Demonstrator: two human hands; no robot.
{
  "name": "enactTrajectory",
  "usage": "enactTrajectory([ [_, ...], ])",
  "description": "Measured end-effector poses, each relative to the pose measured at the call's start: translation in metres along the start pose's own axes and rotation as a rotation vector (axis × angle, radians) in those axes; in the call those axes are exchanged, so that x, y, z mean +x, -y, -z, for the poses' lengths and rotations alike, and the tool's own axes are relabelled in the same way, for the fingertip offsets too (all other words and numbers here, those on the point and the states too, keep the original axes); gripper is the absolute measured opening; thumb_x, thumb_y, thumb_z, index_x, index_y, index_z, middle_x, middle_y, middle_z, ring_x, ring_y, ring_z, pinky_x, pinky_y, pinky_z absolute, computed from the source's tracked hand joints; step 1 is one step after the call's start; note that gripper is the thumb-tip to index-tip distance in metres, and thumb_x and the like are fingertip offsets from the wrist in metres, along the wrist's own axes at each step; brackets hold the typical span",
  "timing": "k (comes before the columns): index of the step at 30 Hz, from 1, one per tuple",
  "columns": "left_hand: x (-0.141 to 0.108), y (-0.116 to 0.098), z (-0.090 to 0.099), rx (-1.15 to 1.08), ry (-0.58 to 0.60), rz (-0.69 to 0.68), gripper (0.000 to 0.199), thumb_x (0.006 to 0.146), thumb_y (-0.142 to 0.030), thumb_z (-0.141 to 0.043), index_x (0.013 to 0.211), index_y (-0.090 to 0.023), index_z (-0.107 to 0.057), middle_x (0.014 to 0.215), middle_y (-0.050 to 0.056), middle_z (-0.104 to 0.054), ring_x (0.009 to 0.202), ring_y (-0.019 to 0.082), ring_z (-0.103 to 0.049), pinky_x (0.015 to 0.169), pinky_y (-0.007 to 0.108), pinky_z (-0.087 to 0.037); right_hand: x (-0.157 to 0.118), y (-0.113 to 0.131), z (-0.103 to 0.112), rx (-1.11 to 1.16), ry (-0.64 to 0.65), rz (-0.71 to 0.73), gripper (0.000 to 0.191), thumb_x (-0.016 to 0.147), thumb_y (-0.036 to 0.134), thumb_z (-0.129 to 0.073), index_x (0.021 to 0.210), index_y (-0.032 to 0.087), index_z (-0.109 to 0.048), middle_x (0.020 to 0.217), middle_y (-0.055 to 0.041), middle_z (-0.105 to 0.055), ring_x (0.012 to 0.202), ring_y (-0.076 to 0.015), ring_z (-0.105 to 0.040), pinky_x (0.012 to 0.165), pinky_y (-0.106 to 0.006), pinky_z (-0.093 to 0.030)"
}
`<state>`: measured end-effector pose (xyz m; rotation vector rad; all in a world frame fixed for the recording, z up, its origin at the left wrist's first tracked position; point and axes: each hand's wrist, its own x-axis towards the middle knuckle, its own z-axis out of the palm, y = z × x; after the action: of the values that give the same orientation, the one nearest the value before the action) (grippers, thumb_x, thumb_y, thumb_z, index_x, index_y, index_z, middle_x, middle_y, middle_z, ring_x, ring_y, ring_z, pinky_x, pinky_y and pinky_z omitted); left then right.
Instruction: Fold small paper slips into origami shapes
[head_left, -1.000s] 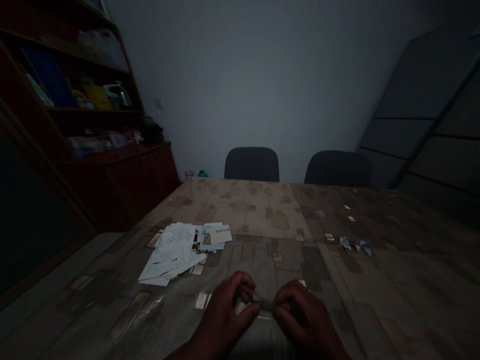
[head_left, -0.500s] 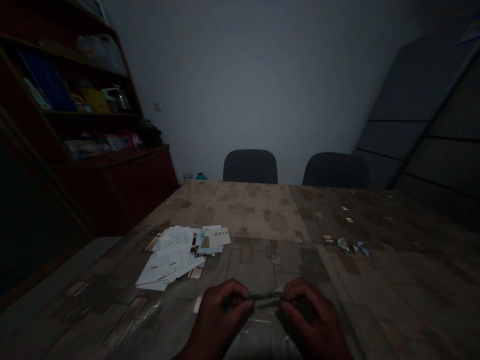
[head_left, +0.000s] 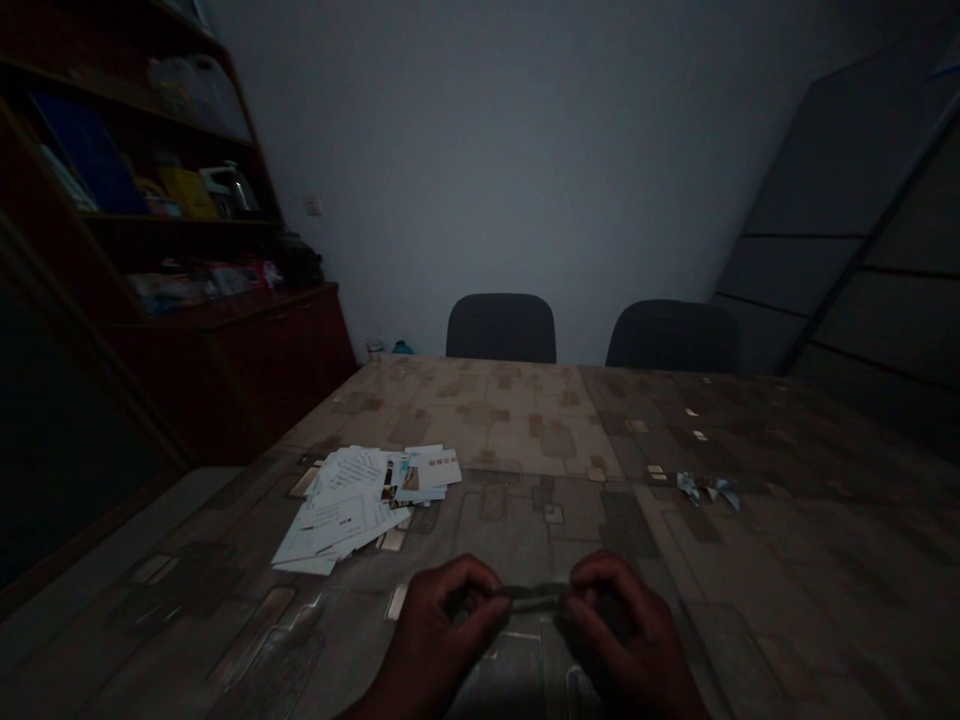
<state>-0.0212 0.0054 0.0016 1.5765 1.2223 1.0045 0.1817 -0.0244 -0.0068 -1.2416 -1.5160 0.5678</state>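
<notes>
A narrow greenish-grey strip (head_left: 534, 597) stretches level between the two hands over the near part of the table (head_left: 517, 400), well away from its far edge. The left hand (head_left: 454, 620) pinches one end between thumb and bent fingers; the right hand (head_left: 626, 625) pinches the other the same way. Whether the strip touches the cloth I cannot tell.

It looks like folded paper, though blur and dim light leave that open. If so, it should be very light, fairly stiff along its length, easily creased and liable to tear under a hard pull. A thumb-and-fingertip hold at each end suits it, leaving the middle free.

Loose papers (head_left: 345, 510) lie toward the table's left edge; a small crumpled piece (head_left: 724, 492) lies on the right-hand side.
</notes>
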Motion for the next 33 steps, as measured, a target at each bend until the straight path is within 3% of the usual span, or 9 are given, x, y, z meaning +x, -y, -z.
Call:
enactTrajectory([
  [15, 0.001, 0.005, -0.002, -0.018, 0.021, 0.006, 0.012, 0.072, -0.027, -0.063, 0.066, -0.017, -0.063, 0.058, -0.001, -0.058, 0.057, 0.014, -0.052, 0.057, 0.022, -0.041, 0.006, -0.005, 0.003, -0.047, 0.129, 0.167, 0.008, 0.085, 0.018, -0.056, 0.079, 0.021, -0.059, 0.074, 0.0001, -0.059, 0.067, -0.0152, -0.059, 0.061, -0.025, -0.047],
  [24, 0.0, 0.002, 0.0, 0.024, 0.032, -0.043, 0.01, 0.073, -0.024, -0.064, 0.065, -0.017, -0.065, 0.058, -0.001, -0.06, 0.056, 0.014, -0.053, 0.056, 0.022, -0.041, 0.007, -0.007, 0.004, 0.001, 0.129, 0.172, 0.006, 0.084, 0.017, -0.058, 0.081, 0.022, -0.06, 0.077, 0.0003, -0.058, 0.069, -0.0144, -0.058, 0.062, -0.023, -0.046],
  [33, 0.0, -0.002, 0.0, 0.057, 0.014, -0.052, 0.008, 0.071, -0.02, -0.062, 0.066, -0.016, -0.068, 0.059, 0.001, -0.063, 0.059, 0.015, -0.056, 0.056, 0.021, -0.041, 0.008, -0.005, 0.004, 0.005, 0.105, 0.291, 0.011, 0.08, 0.011, -0.061, 0.081, 0.022, -0.061, 0.077, 0.0009, -0.064, 0.069, -0.013, -0.062, 0.061, -0.021, -0.047],
])
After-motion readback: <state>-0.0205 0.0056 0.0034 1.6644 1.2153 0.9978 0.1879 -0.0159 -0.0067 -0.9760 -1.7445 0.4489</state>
